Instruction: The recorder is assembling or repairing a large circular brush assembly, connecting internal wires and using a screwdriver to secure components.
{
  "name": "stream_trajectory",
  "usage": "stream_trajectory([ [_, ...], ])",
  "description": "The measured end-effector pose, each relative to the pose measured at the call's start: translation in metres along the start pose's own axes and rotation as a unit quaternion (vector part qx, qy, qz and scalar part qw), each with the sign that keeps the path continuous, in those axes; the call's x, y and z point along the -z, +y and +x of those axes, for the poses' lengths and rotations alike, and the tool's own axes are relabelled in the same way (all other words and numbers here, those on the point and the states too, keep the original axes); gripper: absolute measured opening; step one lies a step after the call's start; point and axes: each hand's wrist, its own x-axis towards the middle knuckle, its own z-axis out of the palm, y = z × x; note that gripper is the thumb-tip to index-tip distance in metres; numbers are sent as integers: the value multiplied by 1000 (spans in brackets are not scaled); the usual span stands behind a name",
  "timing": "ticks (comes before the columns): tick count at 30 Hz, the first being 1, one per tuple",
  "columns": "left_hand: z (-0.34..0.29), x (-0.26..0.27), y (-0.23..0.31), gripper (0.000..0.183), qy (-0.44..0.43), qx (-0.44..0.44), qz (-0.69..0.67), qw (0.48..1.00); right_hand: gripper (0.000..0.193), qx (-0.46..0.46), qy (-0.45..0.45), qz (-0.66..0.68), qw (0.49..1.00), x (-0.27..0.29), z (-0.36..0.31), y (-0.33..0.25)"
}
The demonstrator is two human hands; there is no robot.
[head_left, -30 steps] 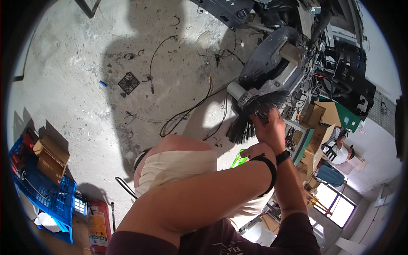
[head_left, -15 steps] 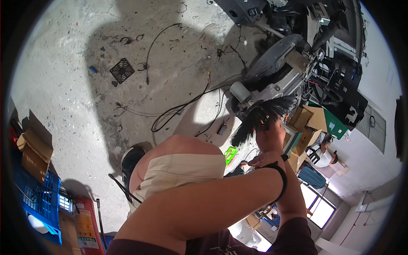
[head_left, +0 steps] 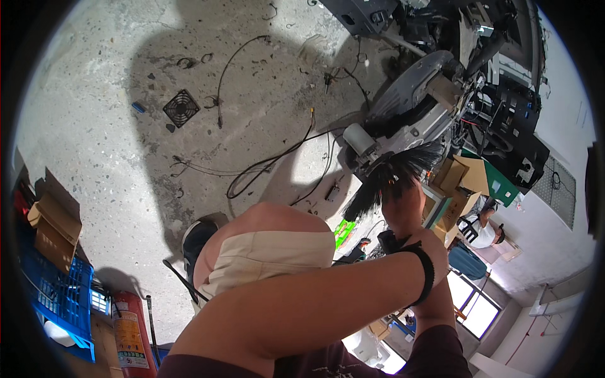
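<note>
My right hand (head_left: 403, 208) is closed at the black bristle brush (head_left: 394, 179) on the machine's side. Its fingertips vanish among the long bristles. My left forearm crosses in front of the right one, with a black band (head_left: 427, 274) near the wrist. Bent close against my right wrist, my left hand (head_left: 432, 246) looks closed, its fingers mostly hidden. A small dark object (head_left: 389, 242) sticks out beside it, its kind unclear. The brush belongs to a partly stripped machine (head_left: 416, 120) with a grey motor cylinder (head_left: 359, 138) and exposed wiring.
Black cables (head_left: 252, 173), a square fan guard (head_left: 181, 108) and small clips lie on the concrete floor. A bright green item (head_left: 344, 233) is by my knee. Cardboard boxes (head_left: 457, 183) stand right, near another person (head_left: 482, 230). At left are a blue crate (head_left: 60, 296) and fire extinguisher (head_left: 131, 331).
My left hand has shifted right and its stretched fingers have drawn in. A dark object now shows beside it. My right hand stays at the brush, and the view has moved slightly.
</note>
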Motion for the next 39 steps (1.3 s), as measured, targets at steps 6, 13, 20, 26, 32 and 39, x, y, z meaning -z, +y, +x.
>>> stream_trajectory([
  [6,12,7,53,16,186,98,-169,963,43,-5,-1,47,999,0,2,-5],
  [13,-36,79,-5,18,550,-213,-41,807,31,-121,18,113,986,-1,-10,-18],
  [20,-51,146,-103,50,476,170,-208,837,43,-268,74,469,838,-56,-26,21],
  [26,-50,140,-116,71,231,309,-158,909,44,-104,11,207,973,2,0,-17],
  [32,-47,120,-161,53,260,359,-321,837,38,-101,105,278,950,11,-8,-20],
  [39,-62,108,-169,28,167,48,216,961,16,-277,145,580,752,0,-36,-9],
])
